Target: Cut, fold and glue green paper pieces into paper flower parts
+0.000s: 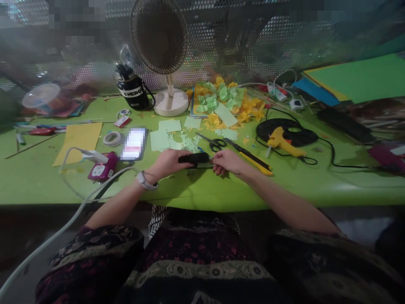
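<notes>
Near the front of the green table, my left hand is closed around what looks like a black stapler, held lengthwise just over the surface. At the stapler's front end, the fingers of my right hand pinch together. What they hold there is small and mostly hidden. A pale strip shows below the stapler, between the two hands. Just beyond my fingers lie black-handled scissors. A yellow utility knife rests beside my right hand. Cut pale-green paper pieces and scraps are scattered past my left hand.
Folded green and yellow paper flowers are heaped at the back. A yellow glue gun lies right, its cord trailing. A fan, a black bottle, a phone and a purple plug adapter stand or lie left.
</notes>
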The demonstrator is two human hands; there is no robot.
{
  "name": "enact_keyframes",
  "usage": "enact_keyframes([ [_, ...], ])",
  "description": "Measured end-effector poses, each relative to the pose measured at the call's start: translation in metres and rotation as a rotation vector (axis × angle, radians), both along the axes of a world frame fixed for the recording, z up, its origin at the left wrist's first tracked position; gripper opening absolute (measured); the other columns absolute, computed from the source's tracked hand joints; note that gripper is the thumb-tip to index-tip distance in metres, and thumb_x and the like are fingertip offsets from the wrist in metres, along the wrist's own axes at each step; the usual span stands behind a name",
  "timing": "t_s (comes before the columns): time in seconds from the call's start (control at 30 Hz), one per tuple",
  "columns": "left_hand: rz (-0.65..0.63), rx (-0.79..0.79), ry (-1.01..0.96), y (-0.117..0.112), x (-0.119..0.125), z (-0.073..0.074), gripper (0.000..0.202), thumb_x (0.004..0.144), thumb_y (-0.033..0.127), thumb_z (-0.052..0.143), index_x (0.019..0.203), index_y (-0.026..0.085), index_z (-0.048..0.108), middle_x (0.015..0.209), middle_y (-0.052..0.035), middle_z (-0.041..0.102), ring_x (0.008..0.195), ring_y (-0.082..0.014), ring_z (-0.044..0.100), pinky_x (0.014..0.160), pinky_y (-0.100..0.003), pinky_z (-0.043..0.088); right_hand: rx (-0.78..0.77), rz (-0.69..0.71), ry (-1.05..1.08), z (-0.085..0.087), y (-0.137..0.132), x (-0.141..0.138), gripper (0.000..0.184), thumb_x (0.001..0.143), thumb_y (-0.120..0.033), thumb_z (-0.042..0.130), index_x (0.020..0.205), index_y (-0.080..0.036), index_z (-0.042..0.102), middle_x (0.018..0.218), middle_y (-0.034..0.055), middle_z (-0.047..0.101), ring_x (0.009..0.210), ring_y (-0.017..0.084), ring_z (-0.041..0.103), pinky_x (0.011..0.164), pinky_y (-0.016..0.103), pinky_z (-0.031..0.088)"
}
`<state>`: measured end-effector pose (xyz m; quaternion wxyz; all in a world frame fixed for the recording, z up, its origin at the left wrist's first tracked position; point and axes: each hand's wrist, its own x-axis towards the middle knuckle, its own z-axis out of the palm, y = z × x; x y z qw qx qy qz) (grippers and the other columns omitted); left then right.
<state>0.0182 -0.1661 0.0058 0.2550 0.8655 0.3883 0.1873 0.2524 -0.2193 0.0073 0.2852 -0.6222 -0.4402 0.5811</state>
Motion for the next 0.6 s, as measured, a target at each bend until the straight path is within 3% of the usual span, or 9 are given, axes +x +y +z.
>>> enact_keyframes([
  [0.17,-0.040,-0.076,0.048,0.000,0.002,0.012,0.044,0.076,0.050,0.072,0.110,0.024,0.073,0.092,-0.0072,0.075,0.079,-0.0215,0.067,0.074,-0.032,0.049,-0.015,0.032,-0.042,0.003,0.005,-0.003,0.031,0.083,0.003,0.060,0.059,-0.015,0.055,0.047,0.0020,0.065,0.038,0.009,0.060,0.033,0.013,0.042],
  [0.27,-0.008,-0.219,-0.107,0.001,0.012,0.022,0.039,0.082,0.052,0.065,0.105,0.022,0.073,0.099,-0.0067,0.074,0.084,-0.0185,0.066,0.077,-0.029,0.049,0.002,0.059,-0.034,0.000,0.010,-0.001,0.029,0.084,0.004,0.061,0.061,-0.014,0.057,0.047,0.0025,0.065,0.038,0.009,0.060,0.034,0.013,0.044],
  [0.4,0.145,-0.219,-0.149,0.010,0.032,0.024,0.045,0.092,0.056,0.048,0.085,0.018,0.072,0.070,-0.0032,0.065,0.071,-0.0170,0.059,0.070,-0.030,0.046,0.032,0.071,-0.005,-0.005,0.014,0.004,0.024,0.085,-0.001,0.063,0.065,-0.014,0.059,0.048,0.0029,0.066,0.038,0.009,0.060,0.034,0.013,0.045],
  [0.6,0.076,-0.087,-0.060,0.022,0.059,0.010,0.040,0.097,0.046,0.041,0.094,0.015,0.066,0.099,-0.0101,0.068,0.094,-0.0218,0.061,0.091,-0.036,0.046,0.043,0.084,0.005,-0.007,0.014,0.005,0.023,0.083,0.002,0.062,0.066,-0.014,0.060,0.047,0.0015,0.065,0.038,0.009,0.060,0.034,0.013,0.044],
])
